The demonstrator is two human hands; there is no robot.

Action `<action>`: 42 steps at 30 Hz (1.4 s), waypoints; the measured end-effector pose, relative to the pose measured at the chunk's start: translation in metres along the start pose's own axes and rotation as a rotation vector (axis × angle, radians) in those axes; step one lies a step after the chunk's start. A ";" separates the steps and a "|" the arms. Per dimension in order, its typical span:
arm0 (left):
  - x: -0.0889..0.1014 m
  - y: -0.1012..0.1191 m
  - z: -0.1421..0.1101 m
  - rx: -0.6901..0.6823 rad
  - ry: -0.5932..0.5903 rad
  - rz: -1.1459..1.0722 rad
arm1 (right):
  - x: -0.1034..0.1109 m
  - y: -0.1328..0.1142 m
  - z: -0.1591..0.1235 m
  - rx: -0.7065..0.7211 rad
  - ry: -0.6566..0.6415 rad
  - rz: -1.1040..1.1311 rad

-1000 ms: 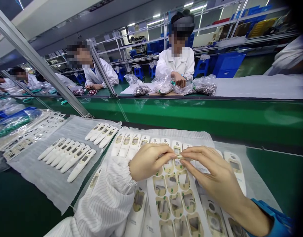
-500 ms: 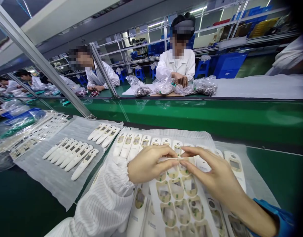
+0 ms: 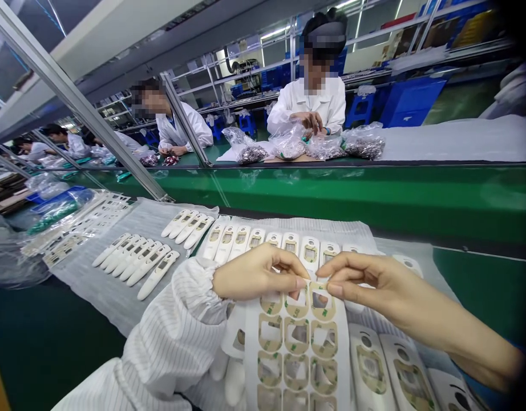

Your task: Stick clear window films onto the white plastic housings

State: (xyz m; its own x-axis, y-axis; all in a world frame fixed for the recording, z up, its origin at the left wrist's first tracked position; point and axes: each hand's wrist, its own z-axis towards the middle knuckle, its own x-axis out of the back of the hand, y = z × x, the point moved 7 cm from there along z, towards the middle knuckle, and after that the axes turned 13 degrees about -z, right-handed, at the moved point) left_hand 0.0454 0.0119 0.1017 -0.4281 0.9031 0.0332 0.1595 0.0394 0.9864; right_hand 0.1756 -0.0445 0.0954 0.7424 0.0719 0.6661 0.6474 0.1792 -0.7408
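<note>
Pinching the top edge of an adhesive sticker sheet [image 3: 284, 334], the left hand [image 3: 258, 274] and right hand [image 3: 369, 282] nearly meet. White plastic housings [image 3: 368, 365] lie around it.

Legend: "3M" [image 3: 324, 313], in green, can be read on tan adhesive pcs. [image 3: 296, 311] of the white sheet [image 3: 342, 342], just below the grip; green marks on lower pcs. are only partly legible. Small print on white housings [image 3: 212, 242], L of & beyond the grip, and dark lettering [image 3: 190, 17] on the overhead beam [image 3: 130, 43], well above it, can't be read.
</note>
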 end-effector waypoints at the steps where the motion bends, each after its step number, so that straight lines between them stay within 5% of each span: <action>1: -0.001 0.003 -0.001 0.010 0.009 0.017 | 0.002 -0.001 -0.002 -0.001 0.030 -0.021; 9: -0.016 0.027 -0.006 0.043 0.120 0.164 | 0.014 -0.044 -0.026 0.391 0.470 -0.414; 18: -0.027 0.047 -0.010 0.012 0.175 0.158 | 0.027 -0.065 -0.046 0.596 0.569 -0.480; 22: -0.030 0.042 -0.008 0.076 0.123 0.169 | 0.030 -0.066 -0.046 0.629 0.485 -0.374; 32: -0.040 0.022 -0.008 0.163 -0.145 0.048 | 0.010 -0.041 -0.020 0.417 -0.080 0.275; 36: -0.032 0.022 -0.007 0.134 -0.103 0.147 | 0.005 -0.037 -0.016 0.399 -0.083 0.309; 42: -0.031 0.025 -0.008 0.083 -0.093 0.247 | 0.013 -0.040 -0.020 0.414 0.078 0.118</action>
State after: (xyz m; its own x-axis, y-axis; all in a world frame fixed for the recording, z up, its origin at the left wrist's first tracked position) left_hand 0.0557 -0.0189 0.1266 -0.2845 0.9249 0.2523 0.3225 -0.1554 0.9337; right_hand 0.1628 -0.0704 0.1326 0.8284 0.0440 0.5584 0.4451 0.5536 -0.7039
